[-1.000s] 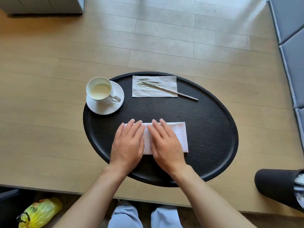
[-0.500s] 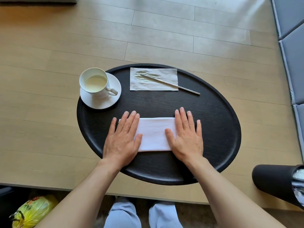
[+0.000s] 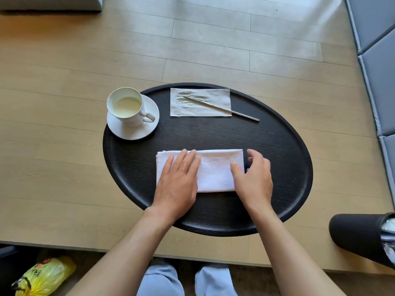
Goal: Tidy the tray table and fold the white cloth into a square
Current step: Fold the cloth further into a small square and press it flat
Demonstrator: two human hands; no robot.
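A white cloth, folded into a long rectangle, lies on the near half of the round black tray table. My left hand rests flat on the cloth's left half, fingers together. My right hand is at the cloth's right end, fingers curled and raised, thumb on the cloth and fingers just past its right edge. I cannot tell whether it grips the edge. At the back of the tray a thin metal stick lies across a stained paper napkin.
A white cup of pale drink stands on a saucer at the tray's back left. A black bin stands at the right, a yellow bag at the lower left, grey cushions along the right edge. My knees show below.
My hands slid apart across the cloth, smoothing it. Now the right hand has lifted off its flat press and curls at the cloth's right end. The left hand stays flat on the left half.
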